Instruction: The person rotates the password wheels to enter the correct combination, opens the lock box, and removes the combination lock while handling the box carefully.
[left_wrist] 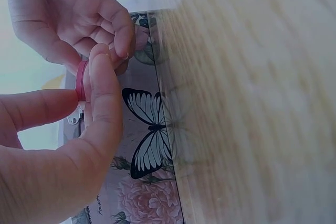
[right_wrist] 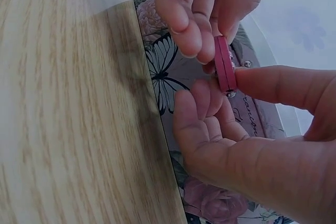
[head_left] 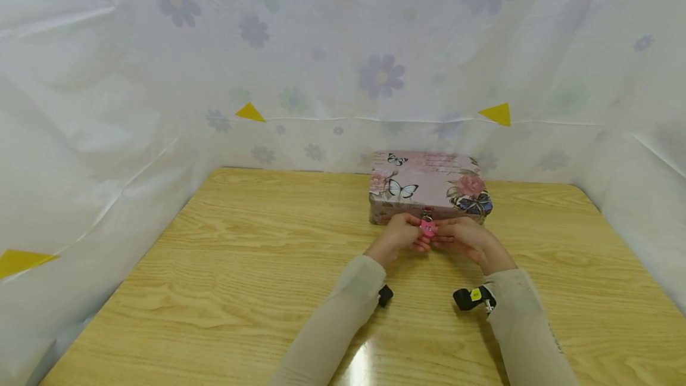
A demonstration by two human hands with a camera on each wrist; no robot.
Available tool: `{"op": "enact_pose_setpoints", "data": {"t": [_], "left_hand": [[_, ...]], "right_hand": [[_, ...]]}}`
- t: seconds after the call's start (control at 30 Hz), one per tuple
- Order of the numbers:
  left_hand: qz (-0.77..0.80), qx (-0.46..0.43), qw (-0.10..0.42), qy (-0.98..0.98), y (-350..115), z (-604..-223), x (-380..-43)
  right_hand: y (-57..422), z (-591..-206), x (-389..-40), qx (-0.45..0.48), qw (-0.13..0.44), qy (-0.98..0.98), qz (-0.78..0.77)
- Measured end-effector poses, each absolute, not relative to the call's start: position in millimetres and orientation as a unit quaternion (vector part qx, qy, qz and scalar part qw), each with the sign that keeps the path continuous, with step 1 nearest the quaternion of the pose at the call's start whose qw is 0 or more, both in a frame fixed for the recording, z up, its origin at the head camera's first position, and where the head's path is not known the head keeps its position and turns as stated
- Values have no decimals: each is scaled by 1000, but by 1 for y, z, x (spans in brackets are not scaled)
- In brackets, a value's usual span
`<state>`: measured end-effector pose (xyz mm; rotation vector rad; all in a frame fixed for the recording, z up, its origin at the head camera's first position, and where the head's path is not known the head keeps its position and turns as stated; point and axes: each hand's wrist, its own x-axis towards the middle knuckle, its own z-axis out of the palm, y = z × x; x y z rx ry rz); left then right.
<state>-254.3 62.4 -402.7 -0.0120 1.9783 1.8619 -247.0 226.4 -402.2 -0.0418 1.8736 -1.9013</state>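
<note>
A small pink padlock [head_left: 428, 229] hangs at the metal clasp [head_left: 427, 211] on the front of a pink tin box [head_left: 429, 165] printed with butterflies and roses. My left hand [head_left: 399, 235] pinches the padlock from the left, and my right hand [head_left: 465, 237] pinches it from the right. Seen edge-on in the right wrist view, the padlock [right_wrist: 225, 64] has small knobs on its face, touched by the right thumb [right_wrist: 278, 83]. In the left wrist view the left thumb [left_wrist: 42, 107] and forefinger hold the padlock [left_wrist: 81, 81] between them. The box lid is down.
The box stands at the back of a wooden table [head_left: 241, 267], close to a white flowered curtain [head_left: 321, 64]. Black wrist camera mounts [head_left: 471, 298] stick out below both forearms. Yellow triangles [head_left: 495, 114] mark the curtain.
</note>
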Motion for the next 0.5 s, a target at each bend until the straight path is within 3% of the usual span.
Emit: {"op": "enact_pose_setpoints", "data": {"t": [0.5], "left_hand": [[668, -5, 203, 715, 63, -403, -253]], "right_hand": [[229, -400, -245, -11, 242, 682, -690]]}}
